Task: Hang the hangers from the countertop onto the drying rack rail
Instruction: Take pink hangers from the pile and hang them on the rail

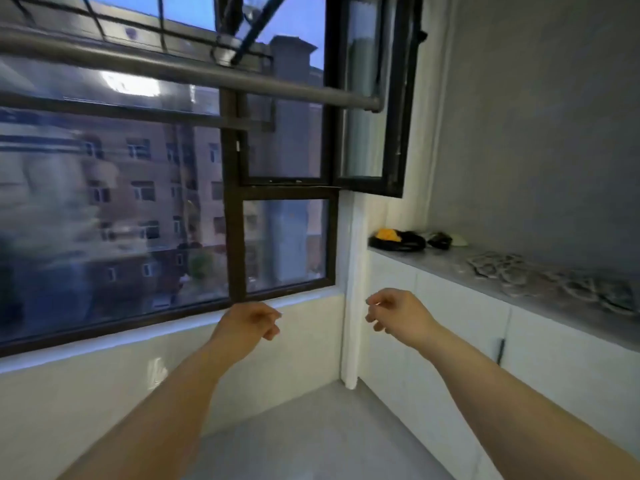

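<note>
The hangers (554, 282) lie in a pale row along the tabletop (440, 265) at middle right. The right hand (398, 317) is nearer than the left hand (249, 323). Both hands are loosely curled and hold nothing.

No legible txt (frame blurry).

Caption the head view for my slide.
Empty left hand and right hand hover below the drying rack rail; hangers lie on the countertop at right.

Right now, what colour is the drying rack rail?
Grey drying rack rail, clearest in the head view.
</note>
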### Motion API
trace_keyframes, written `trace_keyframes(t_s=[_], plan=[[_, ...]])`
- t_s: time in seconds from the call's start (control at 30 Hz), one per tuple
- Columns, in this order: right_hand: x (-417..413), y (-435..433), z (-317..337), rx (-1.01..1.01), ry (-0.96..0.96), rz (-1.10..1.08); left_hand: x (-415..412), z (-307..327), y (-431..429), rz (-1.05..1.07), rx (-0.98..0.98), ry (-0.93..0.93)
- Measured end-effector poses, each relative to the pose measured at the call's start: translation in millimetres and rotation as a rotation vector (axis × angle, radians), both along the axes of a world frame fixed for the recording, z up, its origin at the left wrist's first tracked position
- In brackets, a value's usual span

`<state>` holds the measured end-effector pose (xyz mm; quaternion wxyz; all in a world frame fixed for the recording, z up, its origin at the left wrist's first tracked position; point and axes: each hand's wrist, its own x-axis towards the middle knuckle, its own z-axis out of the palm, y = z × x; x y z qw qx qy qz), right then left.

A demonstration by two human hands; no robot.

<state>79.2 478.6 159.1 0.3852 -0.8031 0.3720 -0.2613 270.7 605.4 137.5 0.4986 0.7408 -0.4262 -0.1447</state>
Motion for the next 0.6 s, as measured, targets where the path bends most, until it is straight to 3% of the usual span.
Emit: trace_keyframes(t_s=[0.33,0.6], plan=[[-168.1,-108.1,-53.0,0.139,-0.018,-0.452,-120.3,-58.2,-204.0,-0.353,0.079,0.107],[-234.0,-244.8,-63.6,0.078,0.073,-0.71,-175.8,-67.5,-362.7,-0.492,0.115,0.083]])
